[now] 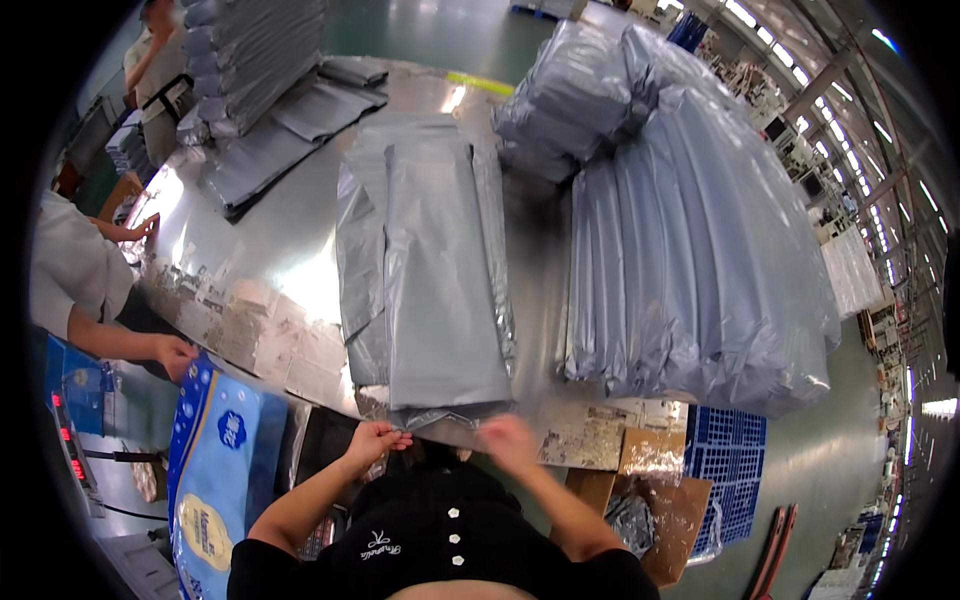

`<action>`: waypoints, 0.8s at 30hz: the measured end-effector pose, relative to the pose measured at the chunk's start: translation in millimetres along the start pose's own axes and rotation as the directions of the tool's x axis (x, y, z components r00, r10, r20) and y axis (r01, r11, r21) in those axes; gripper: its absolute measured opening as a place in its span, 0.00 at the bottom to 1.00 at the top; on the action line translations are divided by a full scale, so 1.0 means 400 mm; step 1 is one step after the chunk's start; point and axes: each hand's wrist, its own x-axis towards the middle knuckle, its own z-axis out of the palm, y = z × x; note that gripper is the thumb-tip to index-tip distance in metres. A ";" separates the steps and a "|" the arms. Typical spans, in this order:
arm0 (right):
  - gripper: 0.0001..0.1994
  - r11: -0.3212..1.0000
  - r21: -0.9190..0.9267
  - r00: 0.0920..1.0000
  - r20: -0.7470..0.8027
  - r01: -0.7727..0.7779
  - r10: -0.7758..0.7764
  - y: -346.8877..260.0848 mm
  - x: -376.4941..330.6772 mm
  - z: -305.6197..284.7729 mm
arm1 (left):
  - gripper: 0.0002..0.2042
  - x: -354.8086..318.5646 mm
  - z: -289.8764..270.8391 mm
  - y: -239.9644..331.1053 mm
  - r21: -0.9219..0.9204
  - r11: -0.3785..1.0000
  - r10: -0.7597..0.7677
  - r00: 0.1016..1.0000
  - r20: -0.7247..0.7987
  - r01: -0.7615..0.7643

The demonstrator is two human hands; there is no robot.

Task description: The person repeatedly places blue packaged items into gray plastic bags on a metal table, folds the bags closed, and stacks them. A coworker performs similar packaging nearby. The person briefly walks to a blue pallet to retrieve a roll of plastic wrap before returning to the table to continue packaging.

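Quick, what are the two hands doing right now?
Left hand: fingers pinched shut on the near edge of the grey plastic bag.
Right hand: at the same bag edge, but too blurred to tell whether it grips.

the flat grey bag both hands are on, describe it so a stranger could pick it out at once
On the shiny metal table, look to the near edge. The grey bag lies flat, lengthwise, on a few others, its near end pinched by both hands; the grey bags to its right stand packed upright.
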 end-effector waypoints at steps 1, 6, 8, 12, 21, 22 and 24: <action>0.07 0.864 -0.153 0.876 -0.023 -0.479 0.481 0.070 -0.091 -0.112 | 0.07 -0.008 -0.024 -0.035 -0.011 1.000 -0.025 1.000 -0.007 0.024; 0.15 0.009 -0.959 0.423 -0.117 -0.283 0.899 0.186 -0.544 -0.713 | 0.10 -0.042 -0.047 0.012 0.710 0.685 0.411 0.891 -0.192 -0.163; 0.14 0.059 -0.953 0.465 -0.091 -0.298 0.881 0.147 -0.426 -0.707 | 0.15 -0.083 0.020 0.179 0.866 0.352 0.735 0.678 -0.022 -0.354; 0.17 0.759 -0.648 0.912 0.345 0.060 0.223 0.090 -0.098 -0.392 | 0.13 0.010 0.111 0.324 0.659 -0.390 0.481 0.468 0.742 -0.644; 0.10 0.851 -0.359 0.874 0.439 0.385 -0.210 0.209 0.236 -0.201 | 0.10 0.122 -0.078 0.282 0.669 -0.381 0.137 0.677 0.723 -0.638; 0.07 0.910 -0.267 0.915 0.337 0.317 -0.219 0.222 0.242 -0.197 | 0.10 0.117 -0.087 0.281 0.734 -0.267 0.232 0.698 0.678 -0.624; 0.05 0.985 -0.115 0.981 0.162 0.129 -0.109 0.245 0.256 -0.161 | 0.11 0.103 -0.099 0.259 0.849 0.151 0.436 0.805 0.403 -0.507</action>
